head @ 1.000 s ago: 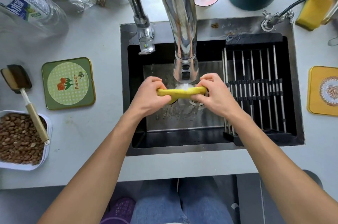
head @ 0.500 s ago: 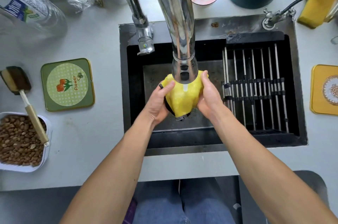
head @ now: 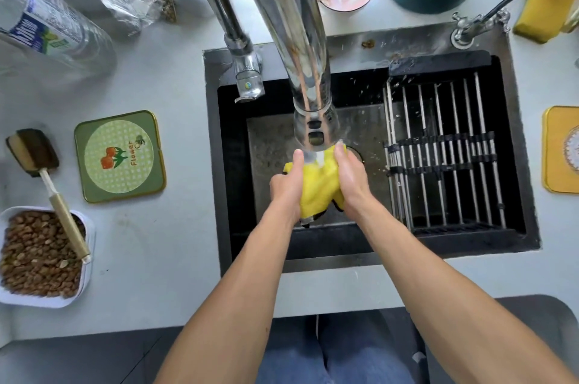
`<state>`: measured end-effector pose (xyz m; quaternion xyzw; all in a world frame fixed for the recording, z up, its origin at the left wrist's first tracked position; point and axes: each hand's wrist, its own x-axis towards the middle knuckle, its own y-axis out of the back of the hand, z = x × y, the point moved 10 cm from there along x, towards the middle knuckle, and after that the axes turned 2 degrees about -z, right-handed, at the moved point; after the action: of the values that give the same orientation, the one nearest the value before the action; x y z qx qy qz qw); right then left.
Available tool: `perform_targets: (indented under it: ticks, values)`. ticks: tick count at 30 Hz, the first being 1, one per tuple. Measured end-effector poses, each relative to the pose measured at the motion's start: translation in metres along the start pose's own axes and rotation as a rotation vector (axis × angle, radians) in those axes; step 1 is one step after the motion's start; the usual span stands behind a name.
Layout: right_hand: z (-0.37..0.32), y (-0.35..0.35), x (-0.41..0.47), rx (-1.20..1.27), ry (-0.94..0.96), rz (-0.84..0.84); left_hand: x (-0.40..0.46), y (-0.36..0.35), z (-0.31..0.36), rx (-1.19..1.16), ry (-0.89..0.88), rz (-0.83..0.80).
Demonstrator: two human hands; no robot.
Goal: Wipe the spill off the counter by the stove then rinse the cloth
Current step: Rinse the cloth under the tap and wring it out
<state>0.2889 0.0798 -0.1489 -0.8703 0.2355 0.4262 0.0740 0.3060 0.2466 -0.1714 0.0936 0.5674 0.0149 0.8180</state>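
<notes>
Rinse step: cloth [head: 318, 188] under tap [head: 315, 133], over sink [head: 360, 258]; our left hand [head: 286, 184] and right hand [head: 351, 183] both grip it; next, we judge, wringing it out

Both hands are over the sink [head: 517, 145], squeezing a yellow cloth [head: 318, 186] right under the tap [head: 315, 133] with water running on it. Left hand [head: 288, 186] grips one side, right hand [head: 351, 180] the other. A rack [head: 445, 152] sits in the sink's right half. On the table [head: 175, 242], left: a green coaster [head: 120, 156], a tray of nuts [head: 37, 255] and a brush [head: 47, 183].
</notes>
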Motion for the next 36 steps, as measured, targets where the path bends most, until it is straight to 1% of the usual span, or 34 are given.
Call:
perform_targets:
  ticks: [1, 2, 3, 5, 7, 8, 9, 12, 14, 15, 17, 19, 22, 24, 25, 27, 29, 30, 31, 34, 36]
  values:
    - [0.002, -0.003, -0.001, 0.086, -0.032, -0.002, -0.005, -0.003, 0.004, 0.043, -0.06, 0.025]
    - [0.004, -0.006, -0.002, 0.109, -0.061, -0.003, -0.013, -0.007, 0.013, 0.106, -0.159, 0.071]
    - [0.005, -0.008, -0.005, 0.081, -0.075, -0.007, -0.027, -0.013, 0.023, 0.172, -0.272, 0.112]
    - [0.007, -0.019, -0.009, 0.021, -0.083, -0.076, -0.054, -0.031, 0.037, 0.284, -0.466, 0.117]
    - [0.014, -0.032, -0.013, 0.091, -0.152, -0.134, -0.065, -0.032, 0.051, 0.379, -0.575, 0.158]
    - [0.016, -0.035, -0.015, 0.129, -0.176, -0.133, -0.06, -0.025, 0.058, 0.423, -0.584, 0.195]
    - [0.015, -0.036, -0.016, 0.13, -0.156, -0.134, -0.05, -0.015, 0.062, 0.447, -0.56, 0.226]
    - [0.001, -0.04, -0.014, 0.035, -0.007, -0.17, -0.028, 0.015, 0.062, 0.386, -0.444, 0.267]
    - [-0.004, -0.037, -0.008, 0.032, -0.037, -0.119, -0.041, 0.008, 0.063, 0.342, -0.477, 0.239]
    - [-0.005, -0.033, -0.005, 0.021, -0.073, -0.082, -0.051, -0.003, 0.061, 0.318, -0.504, 0.2]
    - [-0.01, -0.032, 0.001, -0.06, -0.103, -0.073, -0.065, -0.021, 0.057, 0.276, -0.525, 0.127]
    - [-0.01, -0.032, 0.001, -0.079, -0.098, -0.06, -0.065, -0.02, 0.062, 0.264, -0.533, 0.158]
    - [-0.006, -0.043, -0.01, 0.092, -0.082, -0.126, -0.036, 0.003, 0.07, 0.31, -0.471, 0.258]
    - [-0.015, -0.054, -0.015, 0.103, -0.023, -0.205, -0.019, 0.015, 0.064, 0.32, -0.37, 0.248]
    - [-0.021, -0.054, -0.012, 0.081, 0.012, -0.203, -0.014, 0.019, 0.059, 0.298, -0.344, 0.239]
    - [-0.035, -0.041, -0.004, 0.066, 0.031, -0.121, -0.019, 0.02, 0.055, 0.188, -0.363, 0.223]
    - [-0.045, -0.022, 0.005, -0.06, 0.039, 0.011, -0.033, 0.013, 0.055, 0.106, -0.409, 0.216]
    - [-0.044, -0.017, 0.006, -0.111, 0.043, 0.044, -0.04, 0.006, 0.056, 0.097, -0.445, 0.212]
    - [-0.037, -0.019, 0.006, -0.097, 0.02, 0.029, -0.046, 0.0, 0.06, 0.099, -0.482, 0.209]
    - [-0.006, -0.042, -0.004, 0.097, -0.106, -0.09, -0.054, -0.004, 0.077, 0.143, -0.553, 0.255]
    - [-0.007, -0.044, -0.01, 0.168, -0.096, -0.108, -0.039, 0.002, 0.079, 0.234, -0.511, 0.261]
